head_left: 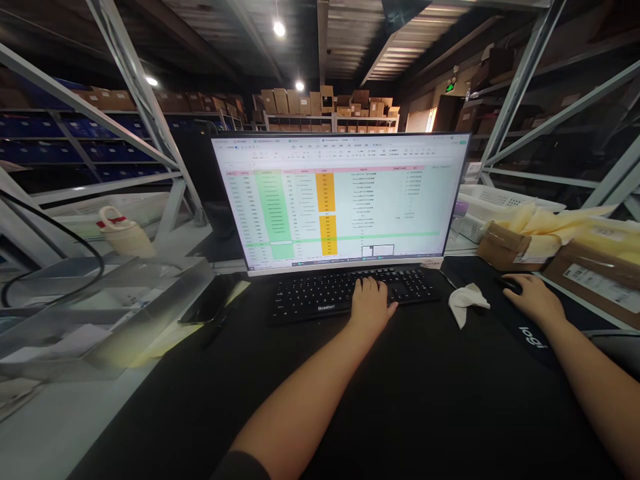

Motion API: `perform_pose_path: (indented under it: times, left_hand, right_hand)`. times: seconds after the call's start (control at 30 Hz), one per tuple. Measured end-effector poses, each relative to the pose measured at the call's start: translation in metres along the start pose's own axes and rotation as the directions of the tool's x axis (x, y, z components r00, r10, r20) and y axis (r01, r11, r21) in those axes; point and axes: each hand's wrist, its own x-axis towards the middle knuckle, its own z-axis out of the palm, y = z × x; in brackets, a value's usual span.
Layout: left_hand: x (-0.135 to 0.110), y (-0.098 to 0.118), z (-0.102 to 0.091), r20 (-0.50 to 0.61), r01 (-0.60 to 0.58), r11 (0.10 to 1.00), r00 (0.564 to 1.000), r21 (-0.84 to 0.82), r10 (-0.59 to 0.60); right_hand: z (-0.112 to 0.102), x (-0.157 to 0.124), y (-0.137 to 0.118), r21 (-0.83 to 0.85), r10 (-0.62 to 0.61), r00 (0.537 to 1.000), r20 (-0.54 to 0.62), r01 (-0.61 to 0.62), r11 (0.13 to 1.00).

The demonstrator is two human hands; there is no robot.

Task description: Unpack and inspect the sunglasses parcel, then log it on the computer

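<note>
My left hand (371, 303) lies on the black keyboard (320, 295), fingers spread flat over the keys near its middle. My right hand (534, 297) rests over a black mouse (509, 285) on a black mouse pad (525, 333), fingers curved around it. Behind the keyboard stands a wide monitor (340, 200) showing a spreadsheet with green and orange columns. A crumpled white tissue (466, 300) lies between my two hands.
A black phone (207, 301) lies left of the keyboard beside a clear plastic tray (100, 313). A beige bottle with a red cap (123, 233) stands at the left. Brown parcels with yellow padding (550, 243) sit at the right. Metal shelving frames surround the desk.
</note>
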Motion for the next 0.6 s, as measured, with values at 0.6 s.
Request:
perform_pose_path:
  times: [0.6]
  left_hand:
    - [0.001, -0.001, 0.000, -0.013, 0.002, 1.000, 1.000, -0.017, -0.003]
  right_hand:
    - [0.015, 0.010, 0.014, 0.056, -0.007, 0.999, -0.036, 0.009, 0.998]
